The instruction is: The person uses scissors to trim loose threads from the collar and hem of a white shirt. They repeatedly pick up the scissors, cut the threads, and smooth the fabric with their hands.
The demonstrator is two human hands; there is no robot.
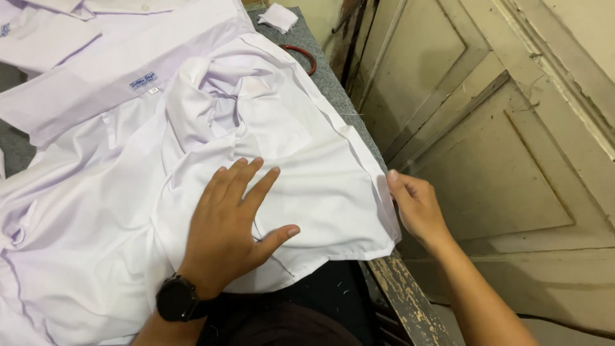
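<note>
A white shirt [307, 160] lies spread over a grey-covered table [333, 83]. My left hand [234, 221], with a black watch on the wrist, presses flat on the shirt's lower panel, fingers spread. My right hand [416, 205] pinches the shirt's hemmed right edge where it hangs past the table's edge. The shirt's collar with a small blue label [142, 81] lies toward the upper left. More white fabric is bunched at the lower left.
A red ring-shaped object [304, 56] and a small white cloth scrap [278, 16] lie at the table's far end. The worn wooden table edge [403, 295] runs along the right. A cream panelled door [512, 128] stands close beside it.
</note>
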